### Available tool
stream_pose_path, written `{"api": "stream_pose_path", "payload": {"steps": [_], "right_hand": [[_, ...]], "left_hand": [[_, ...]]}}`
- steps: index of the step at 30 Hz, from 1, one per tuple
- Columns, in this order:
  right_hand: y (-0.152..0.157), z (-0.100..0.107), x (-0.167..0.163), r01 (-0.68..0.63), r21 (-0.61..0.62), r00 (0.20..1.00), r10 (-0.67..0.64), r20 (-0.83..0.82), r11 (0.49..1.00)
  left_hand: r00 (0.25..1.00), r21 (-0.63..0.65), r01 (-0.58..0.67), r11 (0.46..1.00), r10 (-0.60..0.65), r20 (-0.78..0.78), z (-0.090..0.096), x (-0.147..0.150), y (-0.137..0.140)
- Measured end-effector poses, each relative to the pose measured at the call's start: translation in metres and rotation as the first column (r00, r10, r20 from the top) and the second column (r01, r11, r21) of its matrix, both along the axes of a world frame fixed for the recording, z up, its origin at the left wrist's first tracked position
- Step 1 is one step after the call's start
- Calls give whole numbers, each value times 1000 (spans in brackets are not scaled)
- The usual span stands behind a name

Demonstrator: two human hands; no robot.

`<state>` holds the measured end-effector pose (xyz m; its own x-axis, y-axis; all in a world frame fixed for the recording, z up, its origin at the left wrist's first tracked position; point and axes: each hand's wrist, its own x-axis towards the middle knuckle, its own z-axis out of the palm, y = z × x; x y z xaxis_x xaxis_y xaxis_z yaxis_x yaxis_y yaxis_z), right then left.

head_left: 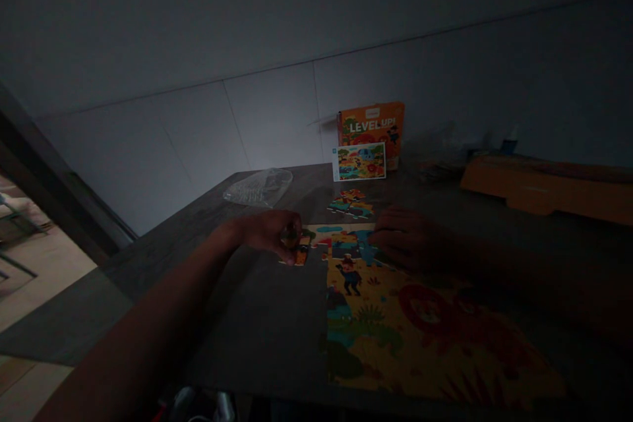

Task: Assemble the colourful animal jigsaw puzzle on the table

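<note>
A partly joined jigsaw puzzle [368, 343] with lions, a crocodile and a figure in a hat lies on the dark table. Left of its upper part, my left hand [270, 231] is closed, thumb and fingers around a puzzle piece [300, 255] low over the tabletop. My right hand [408, 237] rests palm down on the puzzle's upper edge by the blue elephant, fingers extended close together; shadow hides what is under them. Beyond the hands sits a small cluster of loose puzzle pieces [351, 204].
An orange puzzle box [370, 122] stands against the wall with a picture card [361, 161] leaning on it. A clear plastic bag [260, 188] lies at the back left. At the right is an orange cardboard box part [524, 188]. The grey table [237, 330] ends at the left.
</note>
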<state>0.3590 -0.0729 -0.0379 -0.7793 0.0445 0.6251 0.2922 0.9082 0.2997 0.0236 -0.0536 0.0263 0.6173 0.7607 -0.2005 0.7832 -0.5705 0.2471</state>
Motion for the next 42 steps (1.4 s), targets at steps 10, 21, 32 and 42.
{"api": "stream_pose_path", "payload": {"steps": [10, 21, 32, 42], "right_hand": [[-4, 5, 0, 44, 51, 999, -44, -3, 998], [14, -4, 8, 526, -361, 748, -620, -234, 770], [17, -5, 7, 558, -372, 751, -643, -154, 741], [12, -5, 5, 428, -202, 861, -465, -207, 881]], "left_hand": [[922, 192, -38, 981, -40, 385, -9, 11, 8], [968, 253, 88, 964, -142, 207, -34, 10, 25], [916, 322, 257, 911, -337, 220, -30, 17, 15], [803, 359, 389, 848, -504, 319, -45, 53, -3]]}}
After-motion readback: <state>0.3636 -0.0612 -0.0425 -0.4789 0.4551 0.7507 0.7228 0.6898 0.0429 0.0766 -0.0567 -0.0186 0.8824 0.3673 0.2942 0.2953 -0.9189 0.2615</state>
